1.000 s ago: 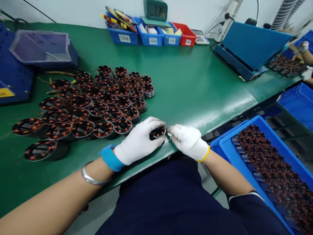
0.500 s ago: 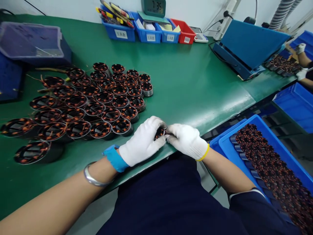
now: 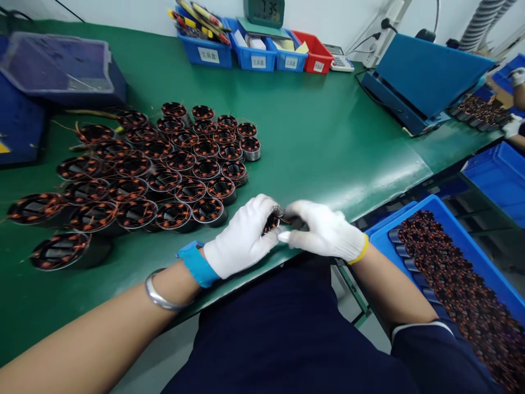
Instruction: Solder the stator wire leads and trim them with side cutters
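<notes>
In the head view my left hand (image 3: pixel 244 235), in a white glove with a blue band at the wrist, is wrapped round a motor stator (image 3: pixel 270 222) near the table's front edge. Most of that stator is hidden by the glove; dark slots and a little copper winding show. Just to its right is my right hand (image 3: pixel 326 230), gloved in white, with thumb and forefinger apart and greyish fingertips. I see nothing held between them. Several more stators (image 3: pixel 178 160) with copper windings and loose wire ends stand in rows on the green table, left of my hands.
A blue crate (image 3: pixel 377 232) packed with stators sits at lower right. Small blue bins (image 3: pixel 209 56) with tools, a red bin (image 3: pixel 318 52) and a clock (image 3: pixel 264 12) line the wall. A blue machine (image 3: pixel 426 76) stands back right; another person's gloved hands (image 3: pixel 512 127) are beyond it.
My right hand's thumb and fingers have parted from their pinch beside the stator, and the hand has shifted slightly right. My left hand still holds the stator. The view has shifted a little.
</notes>
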Motion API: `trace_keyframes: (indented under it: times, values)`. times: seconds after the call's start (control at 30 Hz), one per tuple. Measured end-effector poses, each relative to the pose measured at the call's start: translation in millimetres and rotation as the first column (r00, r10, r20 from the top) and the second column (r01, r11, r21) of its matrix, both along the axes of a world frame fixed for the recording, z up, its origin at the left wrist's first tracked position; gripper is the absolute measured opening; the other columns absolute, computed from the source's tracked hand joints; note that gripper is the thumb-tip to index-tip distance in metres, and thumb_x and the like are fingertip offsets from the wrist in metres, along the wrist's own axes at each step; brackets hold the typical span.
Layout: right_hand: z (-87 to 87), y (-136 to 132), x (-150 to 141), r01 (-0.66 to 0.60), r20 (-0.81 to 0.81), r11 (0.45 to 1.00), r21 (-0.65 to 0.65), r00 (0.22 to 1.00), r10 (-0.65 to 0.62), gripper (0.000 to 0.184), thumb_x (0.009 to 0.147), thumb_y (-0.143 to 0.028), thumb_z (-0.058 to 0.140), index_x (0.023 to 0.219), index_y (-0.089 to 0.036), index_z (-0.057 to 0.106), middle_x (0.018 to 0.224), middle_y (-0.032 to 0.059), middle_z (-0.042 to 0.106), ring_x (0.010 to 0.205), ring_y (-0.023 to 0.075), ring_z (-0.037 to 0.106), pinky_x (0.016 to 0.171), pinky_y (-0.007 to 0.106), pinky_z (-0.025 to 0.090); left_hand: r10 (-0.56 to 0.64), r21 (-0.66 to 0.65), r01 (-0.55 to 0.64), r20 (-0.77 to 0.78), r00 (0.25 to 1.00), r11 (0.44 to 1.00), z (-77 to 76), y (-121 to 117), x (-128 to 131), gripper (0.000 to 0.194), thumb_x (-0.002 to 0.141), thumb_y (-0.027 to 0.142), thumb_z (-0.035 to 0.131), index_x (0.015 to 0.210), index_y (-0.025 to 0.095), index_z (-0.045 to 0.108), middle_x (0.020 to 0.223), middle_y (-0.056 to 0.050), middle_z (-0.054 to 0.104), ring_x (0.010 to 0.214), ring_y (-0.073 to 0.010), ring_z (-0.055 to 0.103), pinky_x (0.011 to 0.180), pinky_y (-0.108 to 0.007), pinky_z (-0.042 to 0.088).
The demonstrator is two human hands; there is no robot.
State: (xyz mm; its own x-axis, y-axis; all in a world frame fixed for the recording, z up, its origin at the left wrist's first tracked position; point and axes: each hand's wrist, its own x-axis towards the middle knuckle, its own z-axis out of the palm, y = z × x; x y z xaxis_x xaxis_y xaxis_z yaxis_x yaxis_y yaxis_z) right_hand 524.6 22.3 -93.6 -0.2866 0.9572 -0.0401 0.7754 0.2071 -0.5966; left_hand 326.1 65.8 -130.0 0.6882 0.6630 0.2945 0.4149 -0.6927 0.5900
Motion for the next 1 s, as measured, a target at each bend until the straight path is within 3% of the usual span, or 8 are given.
trace_keyframes:
  times: [0.03,0.1,0.27,0.4,0.63,0.83,1.0]
  values:
    - [-6.0,3.1,-5.5,-0.020,-0.050,0.997,-0.075,0.999,0.016,0.025,0.088,-0.040,0.057,0.100,-0.019,0.065,0.089,0.0026,0.067,0.078,0.0166,0.063,0.068,0.027,0.046,0.009,-0.007,-0.009,-0.008,1.000,1.000,-0.1,0.0,-0.1,0.011,0.082,0.023,0.046,0.092,0.018,0.048,0.092,-0.008,0.052,0.085,-0.0234,0.051,0.076,-0.040,0.047]
    - [-18.5,7.1,-11.1,-0.016,-0.175,0.988,-0.152,0.985,-0.011,0.027,0.094,-0.035,0.046,0.087,-0.017,0.064,0.074,0.0005,0.066,0.066,0.0124,0.059,0.060,0.023,0.043,0.031,-0.014,-0.031,-0.012,0.999,0.999,-0.9,0.1,-0.5,0.017,0.079,0.021,0.048,0.096,0.018,0.048,0.094,-0.008,0.053,0.087,-0.0234,0.053,0.078,-0.040,0.047]
    - [-34.0,4.7,-3.8,0.067,-0.314,0.979,-0.194,0.941,-0.127,0.027,0.091,-0.033,0.049,0.080,-0.015,0.065,0.071,0.0012,0.066,0.061,0.0111,0.058,0.057,0.022,0.043,0.036,-0.023,-0.035,0.037,0.999,0.999,-2.2,1.5,0.6,0.024,0.075,0.014,0.047,0.099,0.017,0.050,0.095,-0.008,0.054,0.088,-0.0224,0.054,0.080,-0.039,0.047]
    - [-31.0,0.7,2.2,0.092,-0.334,0.964,-0.250,0.926,-0.175,0.027,0.091,-0.036,0.050,0.083,-0.015,0.066,0.071,0.0020,0.067,0.059,0.0110,0.058,0.054,0.021,0.044,-0.002,-0.013,0.003,0.016,1.000,1.000,-2.7,4.3,3.1,0.016,0.073,0.014,0.048,0.088,0.017,0.052,0.091,-0.007,0.052,0.083,-0.0215,0.051,0.077,-0.037,0.046]
    - [-23.0,1.3,0.8,0.100,-0.405,0.926,-0.364,0.878,-0.254,0.022,0.088,-0.032,0.055,0.078,-0.014,0.064,0.067,0.0025,0.066,0.053,0.0090,0.056,0.050,0.019,0.046,0.014,0.020,-0.014,0.001,1.000,1.000,-6.0,4.9,4.3,0.011,0.078,0.017,0.047,0.089,0.017,0.051,0.091,-0.007,0.052,0.083,-0.0218,0.051,0.077,-0.038,0.045]
    - [-8.3,12.1,8.2,0.100,-0.367,0.825,-0.556,0.861,-0.352,0.018,0.087,-0.024,0.054,0.074,-0.013,0.062,0.065,0.0025,0.065,0.048,0.0067,0.055,0.041,0.014,0.044,0.006,0.062,-0.006,-0.007,1.000,0.998,-8.8,4.7,3.8,0.013,0.080,0.018,0.047,0.091,0.017,0.053,0.093,-0.008,0.052,0.085,-0.0223,0.052,0.079,-0.038,0.047]
    - [-3.5,13.7,18.9,-0.011,-0.320,0.760,-0.650,0.911,-0.261,0.015,0.083,-0.025,0.061,0.079,-0.011,0.065,0.065,0.0031,0.066,0.051,0.0077,0.058,0.045,0.014,0.049,0.007,0.088,-0.006,-0.009,1.000,0.996,-11.2,3.7,3.2,0.012,0.083,0.019,0.047,0.093,0.016,0.053,0.095,-0.009,0.052,0.086,-0.0221,0.051,0.079,-0.038,0.047]
